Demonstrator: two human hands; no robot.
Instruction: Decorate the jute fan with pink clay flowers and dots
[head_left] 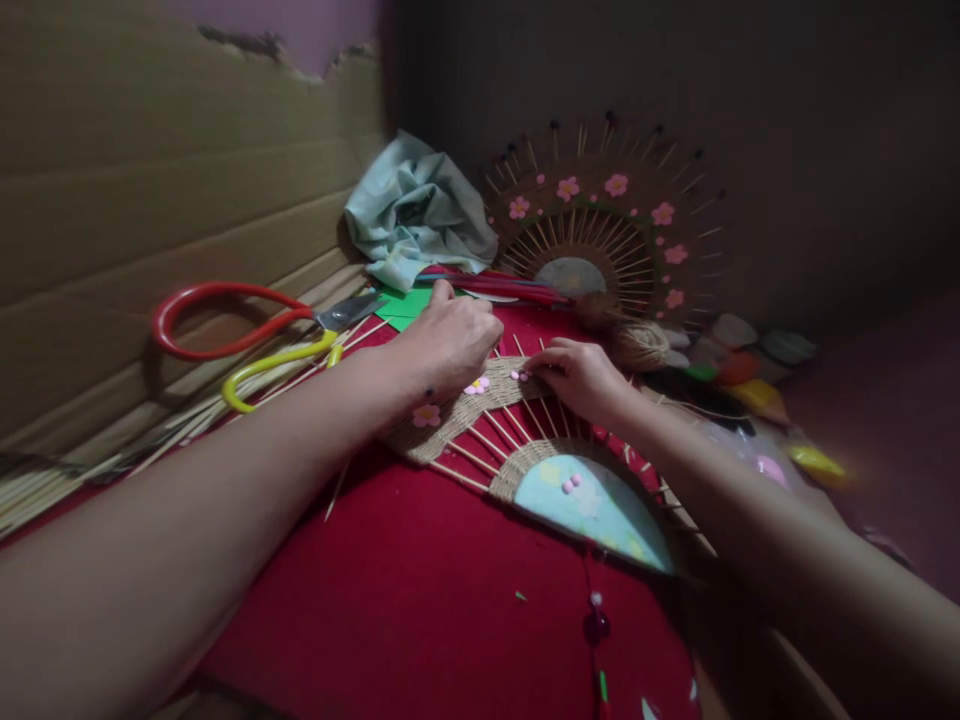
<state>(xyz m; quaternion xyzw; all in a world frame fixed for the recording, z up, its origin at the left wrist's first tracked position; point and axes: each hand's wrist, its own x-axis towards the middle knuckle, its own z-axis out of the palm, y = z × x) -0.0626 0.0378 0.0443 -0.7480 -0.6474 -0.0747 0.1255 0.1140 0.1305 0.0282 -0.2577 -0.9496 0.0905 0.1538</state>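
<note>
The fan (525, 462) lies on the table (390, 590). The right hand's (581, 378) fingers nearly meet at pink dots (515, 375); light, even pressure should suit. The left hand's (454, 345) fingers curl; either's hold, I cannot tell.

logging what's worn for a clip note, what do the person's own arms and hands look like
Both the left hand and the right hand are bare, with no gloves. The left forearm and right forearm are uncovered too; no sleeve, watch or bracelet shows. The dim light hides finer details.
</note>
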